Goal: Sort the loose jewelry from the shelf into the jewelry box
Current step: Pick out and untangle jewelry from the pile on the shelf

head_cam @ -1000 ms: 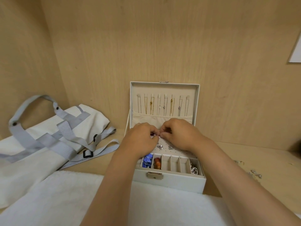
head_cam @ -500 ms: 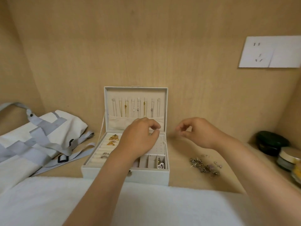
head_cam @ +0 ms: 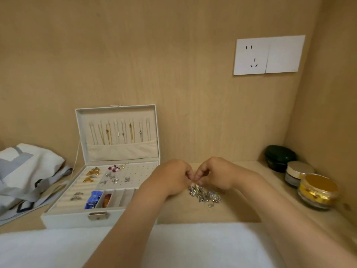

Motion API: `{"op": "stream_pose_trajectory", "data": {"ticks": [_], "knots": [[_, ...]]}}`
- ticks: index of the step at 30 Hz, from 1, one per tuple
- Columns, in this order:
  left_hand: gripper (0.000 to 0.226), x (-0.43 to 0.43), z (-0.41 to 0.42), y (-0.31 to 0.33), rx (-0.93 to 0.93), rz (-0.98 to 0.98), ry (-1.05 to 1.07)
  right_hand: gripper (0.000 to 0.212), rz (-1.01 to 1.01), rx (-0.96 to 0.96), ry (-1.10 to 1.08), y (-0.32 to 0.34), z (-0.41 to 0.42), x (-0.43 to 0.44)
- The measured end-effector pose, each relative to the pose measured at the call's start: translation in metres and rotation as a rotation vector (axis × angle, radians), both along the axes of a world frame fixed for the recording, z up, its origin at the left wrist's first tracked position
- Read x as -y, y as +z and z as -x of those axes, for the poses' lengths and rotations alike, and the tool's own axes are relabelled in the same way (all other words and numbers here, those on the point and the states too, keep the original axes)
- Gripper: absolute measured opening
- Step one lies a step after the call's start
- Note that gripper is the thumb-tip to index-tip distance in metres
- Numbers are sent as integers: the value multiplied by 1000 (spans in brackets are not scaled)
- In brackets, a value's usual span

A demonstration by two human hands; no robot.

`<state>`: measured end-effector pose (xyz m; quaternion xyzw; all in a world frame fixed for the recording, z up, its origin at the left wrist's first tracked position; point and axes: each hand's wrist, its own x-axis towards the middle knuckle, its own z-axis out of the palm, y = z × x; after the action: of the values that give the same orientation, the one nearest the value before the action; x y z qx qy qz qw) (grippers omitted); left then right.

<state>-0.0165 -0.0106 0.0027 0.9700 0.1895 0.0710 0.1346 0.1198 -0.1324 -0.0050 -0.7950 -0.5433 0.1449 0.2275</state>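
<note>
Hands meet fingertip to fingertip just above the far end of the loose jewelry (head_cam: 205,194). The left hand (head_cam: 172,176) and right hand (head_cam: 214,174) are both curled narrow, pinching at something small; whether a piece is actually held cannot be told. The pile lies on the shelf (head_cam: 241,207), right of the open jewelry box (head_cam: 102,190), near but apart from it. Judged handling: pieces are light, small, hard and prone to tangle or slip; take one at a time by its body, not by a thin post. Jars (head_cam: 316,192) stand far right; a bag (head_cam: 29,171) lies left.
</note>
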Motion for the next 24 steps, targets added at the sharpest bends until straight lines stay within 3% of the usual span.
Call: {"op": "stream_pose_trajectory", "data": {"ticks": [7, 13, 20, 24], "knots": [[6, -6, -1, -8, -19, 16, -46, 13, 37, 17, 23, -3, 0, -9], [8, -7, -4, -10, -34, 36, -45, 6, 69, 91, -87, -3, 1, -9], [4, -9, -2, -12, -46, -36, -42, 7, 108, 41, -45, 4, 3, -7], [5, -9, -3, -11, -28, 19, -45, 16, 56, -41, -39, 8, 1, -2]]}}
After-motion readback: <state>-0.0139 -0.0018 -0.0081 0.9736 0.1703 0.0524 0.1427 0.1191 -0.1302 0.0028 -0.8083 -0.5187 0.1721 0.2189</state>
